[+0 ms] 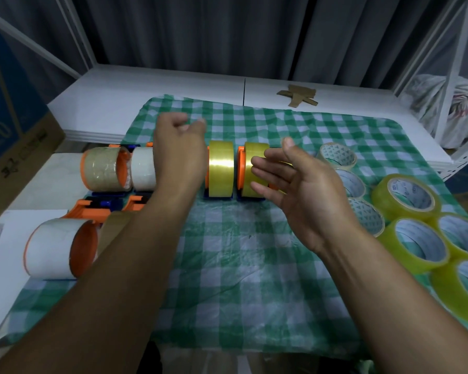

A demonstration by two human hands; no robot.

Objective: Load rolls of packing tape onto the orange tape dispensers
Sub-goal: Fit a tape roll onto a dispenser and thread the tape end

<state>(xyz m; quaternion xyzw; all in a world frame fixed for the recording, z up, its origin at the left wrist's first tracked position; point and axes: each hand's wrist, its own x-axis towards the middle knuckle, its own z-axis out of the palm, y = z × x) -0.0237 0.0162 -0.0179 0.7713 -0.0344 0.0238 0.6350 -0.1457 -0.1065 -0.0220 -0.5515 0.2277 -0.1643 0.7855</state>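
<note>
Head view: left hand (180,143) loosely curled and empty, right hand (289,182) spread, empty, beside the yellow roll (256,150) upright on its orange dispenser (241,168); a nudge could topple it.

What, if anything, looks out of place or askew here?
Little stands out. A brown cardboard scrap lies alone on the white board behind the checked cloth, and the near-left loaded dispenser sits off the cloth's edge.

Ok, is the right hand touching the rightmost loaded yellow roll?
Cannot tell. In the head view the right hand overlaps the yellow roll with straight fingers, but the depth between them does not show.
</note>
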